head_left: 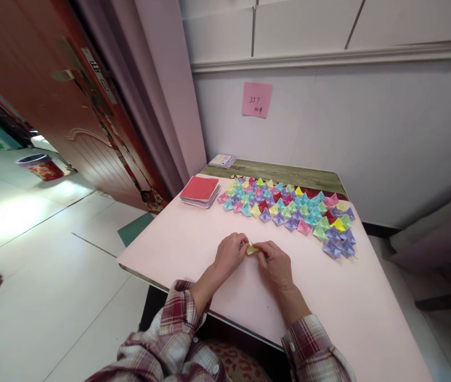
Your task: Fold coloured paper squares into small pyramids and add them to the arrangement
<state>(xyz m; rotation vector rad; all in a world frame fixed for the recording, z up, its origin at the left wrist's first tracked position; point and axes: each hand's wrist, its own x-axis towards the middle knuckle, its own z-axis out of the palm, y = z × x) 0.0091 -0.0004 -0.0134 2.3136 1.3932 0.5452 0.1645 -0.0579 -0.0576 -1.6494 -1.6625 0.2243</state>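
A small yellow folded paper piece lies between my two hands on the pale pink table. My left hand pinches its left side with the fingers curled. My right hand pinches its right side, fingers closed together. Beyond my hands, several small folded paper shapes in many colours are laid out in rows. A stack of square paper sheets with a red sheet on top sits at the far left of the table.
A packet of coloured paper rests on a wooden surface behind the table. A pink note is stuck on the white wall. A brown door and a tiled floor lie to the left.
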